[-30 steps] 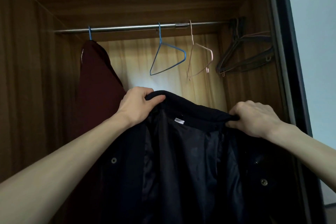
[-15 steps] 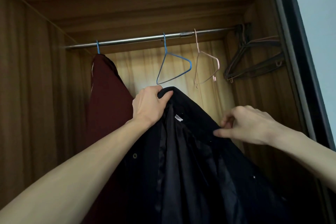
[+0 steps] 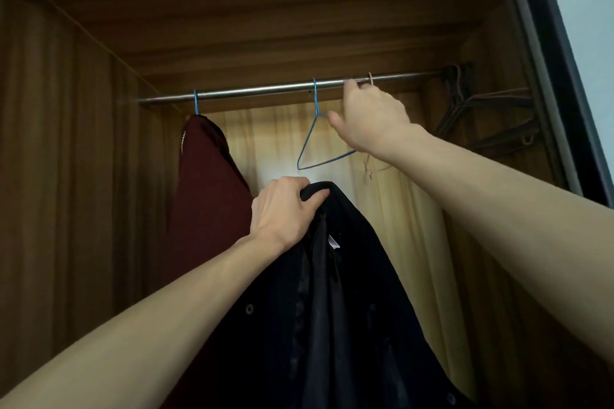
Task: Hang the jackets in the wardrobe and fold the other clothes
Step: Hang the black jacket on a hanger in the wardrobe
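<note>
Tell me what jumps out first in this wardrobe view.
The dark navy lined jacket fills the lower centre, gripped at its collar by the left hand. Above it, the right hand reaches to the metal rail, between the empty blue wire hanger and the pale pink wire hanger. The maroon zipped jacket hangs at left.

The right hand [image 3: 372,119] has let go of the black jacket [image 3: 332,309] and risen to the rail [image 3: 265,90], fingers at the pink hanger [image 3: 369,76] hook. The jacket now hangs from the left hand [image 3: 282,209] alone, its right shoulder dropped. The view has tilted upward
</note>
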